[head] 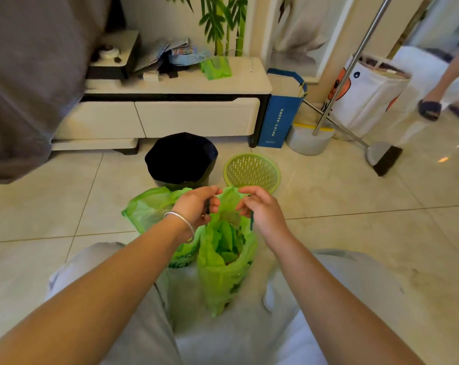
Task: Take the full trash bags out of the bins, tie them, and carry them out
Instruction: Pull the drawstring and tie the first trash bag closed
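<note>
Two green trash bags sit on the floor tiles between the person's knees: the near bag (224,270) is upright and stuffed with green waste, the second bag (154,209) slumps just left and farther. Left hand (196,206) pinches the near bag's mouth along with a dark drawstring; right hand (262,212) pinches the opposite edge and the other string end. Bag is out of its bin, tie not yet finished.

Risks, as judgement: thin plastic could tear if the strings get yanked apart hard; the load sits high, so a loose knot may spill when lifted; the bag could tip, since nothing braces it.

Around: black-lined bin (180,159) far centre, empty green basket bin (252,172) to its right, both close to the hands but not touching. Broom (381,156) and pole stand far right; another person's feet (431,108) at far right, possibly in the carry-out path.
</note>
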